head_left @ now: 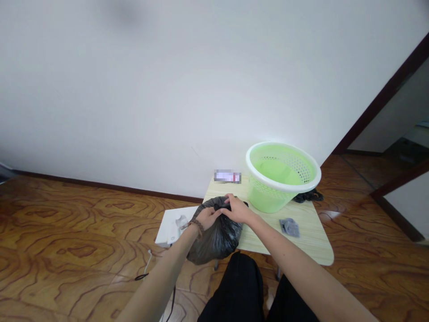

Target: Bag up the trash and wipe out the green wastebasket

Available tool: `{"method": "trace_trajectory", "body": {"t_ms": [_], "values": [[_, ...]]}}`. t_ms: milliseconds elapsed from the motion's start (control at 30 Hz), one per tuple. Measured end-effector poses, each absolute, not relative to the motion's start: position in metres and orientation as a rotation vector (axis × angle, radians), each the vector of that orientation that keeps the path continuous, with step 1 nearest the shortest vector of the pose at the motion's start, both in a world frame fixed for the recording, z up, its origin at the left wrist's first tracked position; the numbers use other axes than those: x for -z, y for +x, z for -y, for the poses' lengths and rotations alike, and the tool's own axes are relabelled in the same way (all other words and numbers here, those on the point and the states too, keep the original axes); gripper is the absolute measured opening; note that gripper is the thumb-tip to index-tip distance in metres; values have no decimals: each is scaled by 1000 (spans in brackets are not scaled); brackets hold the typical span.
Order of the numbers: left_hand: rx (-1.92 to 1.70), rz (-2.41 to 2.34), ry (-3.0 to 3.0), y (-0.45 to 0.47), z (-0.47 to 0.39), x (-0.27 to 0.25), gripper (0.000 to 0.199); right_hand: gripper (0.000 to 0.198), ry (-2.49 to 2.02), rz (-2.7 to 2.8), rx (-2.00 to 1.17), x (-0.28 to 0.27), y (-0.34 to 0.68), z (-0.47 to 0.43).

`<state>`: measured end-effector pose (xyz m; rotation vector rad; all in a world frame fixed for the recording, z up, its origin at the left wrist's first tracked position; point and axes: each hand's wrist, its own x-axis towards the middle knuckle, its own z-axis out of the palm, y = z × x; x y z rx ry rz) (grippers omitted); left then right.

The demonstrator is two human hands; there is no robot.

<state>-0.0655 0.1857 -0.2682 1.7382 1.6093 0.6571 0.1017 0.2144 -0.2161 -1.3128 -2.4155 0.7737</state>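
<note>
A full black plastic bag (pixel 217 239) bulges over the left edge of the small light-wood table (pixel 258 239). My left hand (pixel 208 218) wears a beaded bracelet (pixel 197 227) and has its fingers closed on the bag's gathered top. From the right, my right hand (pixel 237 209) grips the same gathered neck, its thumb close to the left hand's fingers. The two hands meet over the bunched plastic, and its exact fold or knot is hidden beneath the fingers.
A light green basket (pixel 264 197) with a white rim stands on the table against the wall. Nearby lie a grey folded item (pixel 290 227), black crumpled material (pixel 310 196) and a blurred box (pixel 228 176). A white stand (pixel 167 223) and cables (pixel 147 261) are at left.
</note>
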Motion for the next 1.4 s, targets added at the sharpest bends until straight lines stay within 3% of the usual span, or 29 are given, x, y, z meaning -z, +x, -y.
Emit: {"method": "trace_trajectory", "body": {"t_ms": [67,200,500,733,1067,1400], "values": [[-599,-1660,1640,-68,-188,267,49,54,-1348,2487,-781,222,104,-213],[-476,-1676,1560,-72,-193,263,49,33,-1410,2679,-705,223,104,-209],[-436,-1380,1410,-86,-192,252,52,27,-1379,2842,-568,206,107,-208],[-604,-1204,1224,-91,-183,255,48,28,-1222,2814,-700,215,111,-211],[-800,-1619,1494,-65,-192,280,48,50,-1569,2454,-778,266,109,-195],[-866,-1651,1414,-68,-192,298,52,43,-1632,2371,-823,280,104,-203]]}}
